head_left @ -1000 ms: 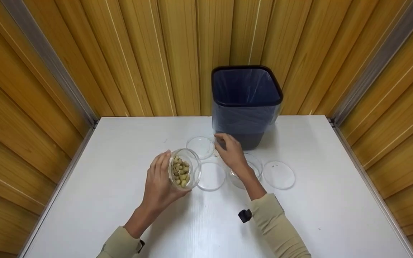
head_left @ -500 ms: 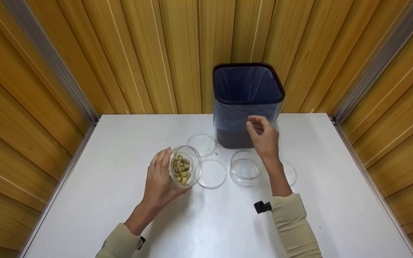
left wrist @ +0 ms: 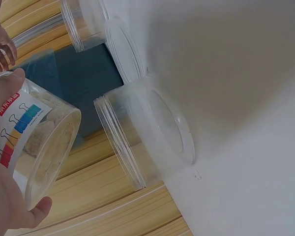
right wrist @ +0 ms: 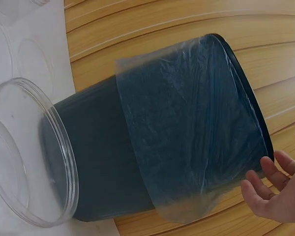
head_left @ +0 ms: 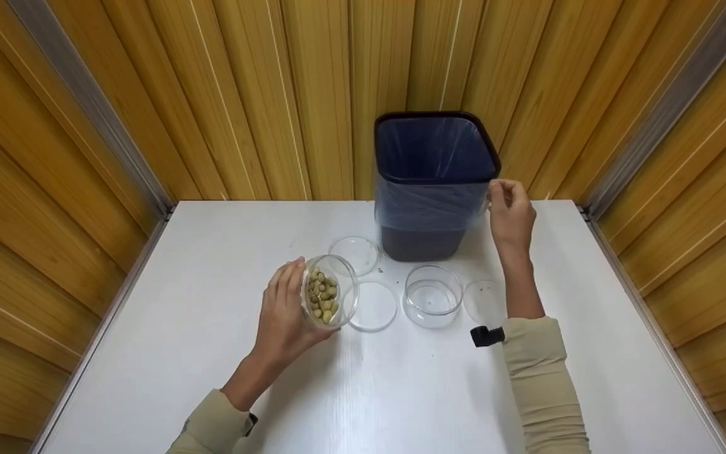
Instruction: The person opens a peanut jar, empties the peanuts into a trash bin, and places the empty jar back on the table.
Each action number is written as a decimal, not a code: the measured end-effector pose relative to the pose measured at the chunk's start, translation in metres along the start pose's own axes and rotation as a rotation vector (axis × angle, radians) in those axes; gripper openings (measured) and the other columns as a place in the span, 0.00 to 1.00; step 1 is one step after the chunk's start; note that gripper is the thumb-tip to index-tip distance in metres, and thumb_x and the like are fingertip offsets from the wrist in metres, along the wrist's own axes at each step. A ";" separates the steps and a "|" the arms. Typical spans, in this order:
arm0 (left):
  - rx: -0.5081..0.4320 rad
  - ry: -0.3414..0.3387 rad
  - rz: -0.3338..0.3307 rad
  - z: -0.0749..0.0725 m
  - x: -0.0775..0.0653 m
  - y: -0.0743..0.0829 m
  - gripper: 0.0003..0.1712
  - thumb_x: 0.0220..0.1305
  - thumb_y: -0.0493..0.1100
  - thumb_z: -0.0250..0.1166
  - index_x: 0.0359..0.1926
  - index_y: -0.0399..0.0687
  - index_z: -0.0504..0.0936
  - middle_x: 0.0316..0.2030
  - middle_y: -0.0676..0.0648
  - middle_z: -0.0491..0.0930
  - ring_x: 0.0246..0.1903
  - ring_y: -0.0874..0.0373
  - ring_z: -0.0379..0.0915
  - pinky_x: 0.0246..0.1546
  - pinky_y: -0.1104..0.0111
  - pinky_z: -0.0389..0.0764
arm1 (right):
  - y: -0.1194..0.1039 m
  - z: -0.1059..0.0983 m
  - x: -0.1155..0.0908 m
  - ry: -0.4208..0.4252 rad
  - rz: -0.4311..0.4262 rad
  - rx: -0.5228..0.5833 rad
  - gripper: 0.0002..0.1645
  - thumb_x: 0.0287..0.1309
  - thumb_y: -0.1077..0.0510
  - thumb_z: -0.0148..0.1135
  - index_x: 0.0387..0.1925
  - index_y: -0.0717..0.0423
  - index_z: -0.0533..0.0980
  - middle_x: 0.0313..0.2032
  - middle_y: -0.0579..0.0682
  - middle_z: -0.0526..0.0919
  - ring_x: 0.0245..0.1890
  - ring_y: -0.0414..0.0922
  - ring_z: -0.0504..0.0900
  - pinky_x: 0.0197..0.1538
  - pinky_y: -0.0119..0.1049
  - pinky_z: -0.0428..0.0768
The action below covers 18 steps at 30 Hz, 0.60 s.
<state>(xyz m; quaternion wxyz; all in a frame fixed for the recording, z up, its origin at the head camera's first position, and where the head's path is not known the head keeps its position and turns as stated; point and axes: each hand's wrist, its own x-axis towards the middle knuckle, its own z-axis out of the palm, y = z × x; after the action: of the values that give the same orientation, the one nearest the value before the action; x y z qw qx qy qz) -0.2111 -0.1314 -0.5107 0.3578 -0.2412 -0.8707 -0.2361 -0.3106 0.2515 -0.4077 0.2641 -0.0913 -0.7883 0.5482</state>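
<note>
My left hand [head_left: 284, 312] grips a clear round jar [head_left: 345, 302], tilted with its mouth toward me. Pale green-brown, nut-like pieces [head_left: 323, 297] lie in it. A label with pictures of binder clips [left wrist: 22, 123] shows on the jar in the left wrist view. My right hand [head_left: 513, 214] is up at the bin's right rim, its fingers loosely bent. In the right wrist view its fingertips overlap the rim, and nothing shows between them. The dark bin [head_left: 423, 244] carries a thin see-through liner [head_left: 429, 205] folded over its outside.
Another clear jar [head_left: 433, 296] stands in front of the bin without a lid. Flat clear discs lie around it: one [head_left: 372, 307] left of it, one [head_left: 353, 255] by the bin's left side and one [head_left: 483, 302] under my right forearm. Small dark crumbs dot the white table [head_left: 199, 284].
My right hand has moved right and away from me, from above the table before the bin to the bin's right rim. My left hand has kept its grip on the jar, nearly still.
</note>
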 end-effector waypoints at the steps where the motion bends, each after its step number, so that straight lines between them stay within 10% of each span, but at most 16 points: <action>1: 0.002 0.000 0.002 0.000 0.001 0.000 0.80 0.21 0.62 0.89 0.74 0.36 0.59 0.68 0.36 0.66 0.67 0.38 0.62 0.58 0.44 0.75 | 0.000 -0.001 0.004 -0.008 0.023 0.006 0.29 0.74 0.40 0.49 0.57 0.59 0.75 0.52 0.57 0.83 0.54 0.51 0.81 0.54 0.37 0.79; 18: 0.002 0.005 0.001 0.000 0.006 0.001 0.79 0.20 0.62 0.89 0.74 0.36 0.59 0.68 0.36 0.66 0.67 0.39 0.62 0.58 0.46 0.75 | -0.004 -0.014 0.056 -0.401 0.403 0.405 0.31 0.76 0.40 0.40 0.63 0.60 0.64 0.50 0.52 0.68 0.55 0.53 0.73 0.71 0.53 0.67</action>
<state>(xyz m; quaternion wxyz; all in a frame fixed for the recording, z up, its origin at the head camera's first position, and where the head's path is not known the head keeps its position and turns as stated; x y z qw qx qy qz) -0.2142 -0.1288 -0.5055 0.3603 -0.2409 -0.8699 -0.2354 -0.3498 0.2855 -0.3823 0.0030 -0.0812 -0.6658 0.7417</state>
